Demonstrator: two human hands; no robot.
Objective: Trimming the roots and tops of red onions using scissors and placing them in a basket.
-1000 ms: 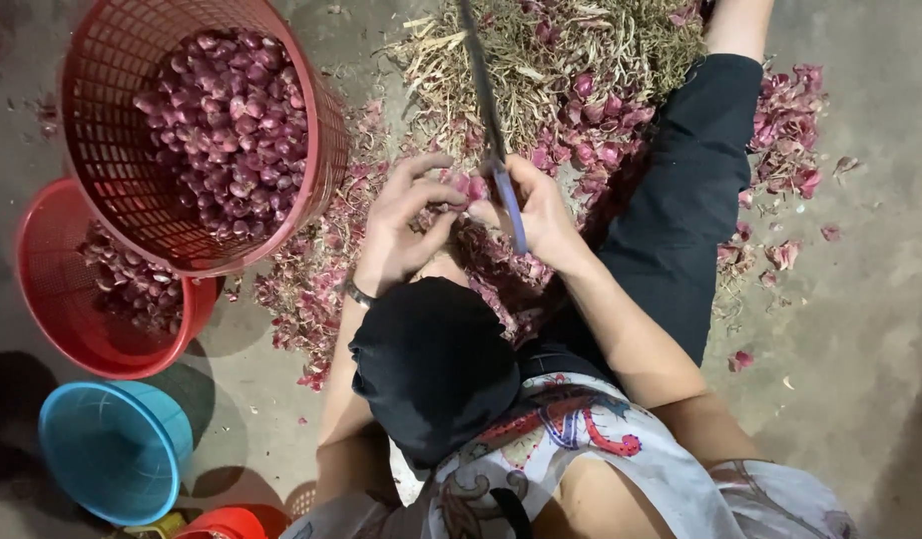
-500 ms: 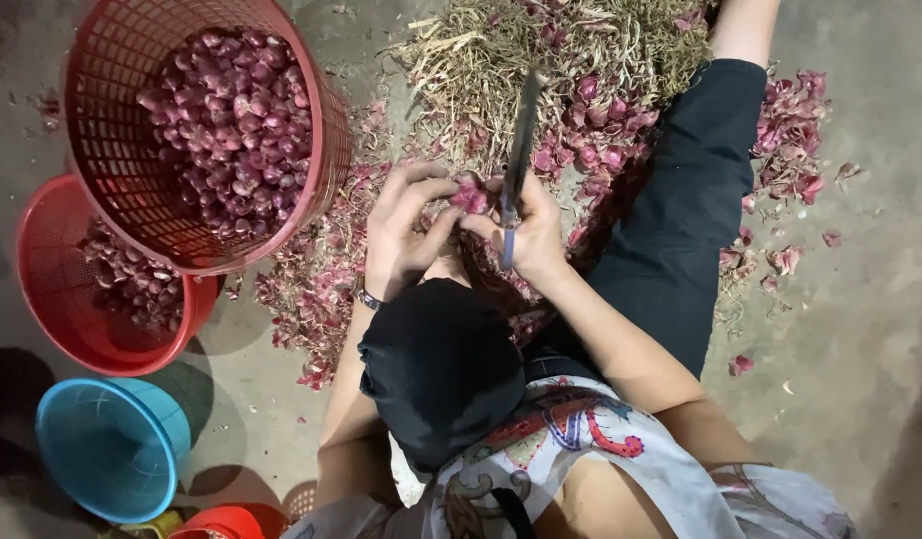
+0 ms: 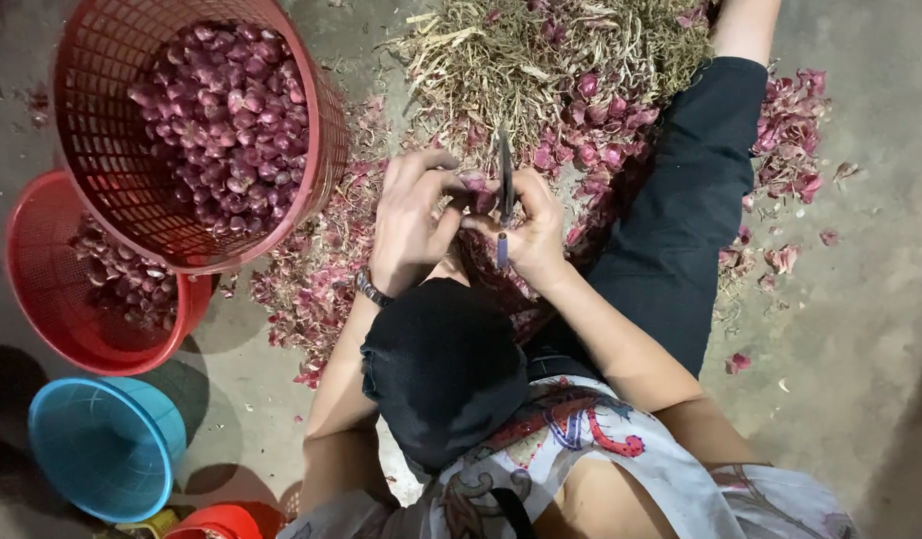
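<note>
Head view: your right hand [image 3: 536, 235] grips a knife [image 3: 504, 190], blade up; left hand [image 3: 411, 220] fingers pinch a shallot [image 3: 473, 183] against it. Trimmed shallots fill the red basket [image 3: 102, 200] at ten o'clock; an untrimmed pile [image 3: 561, 60] remains at twelve. Peelings [image 3: 316, 289] litter the concrete floor [image 3: 860, 329].

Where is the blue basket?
In the head view, the round blue plastic basket sits on the floor at the lower left, just below the smaller red plastic basket of shallots.
</note>
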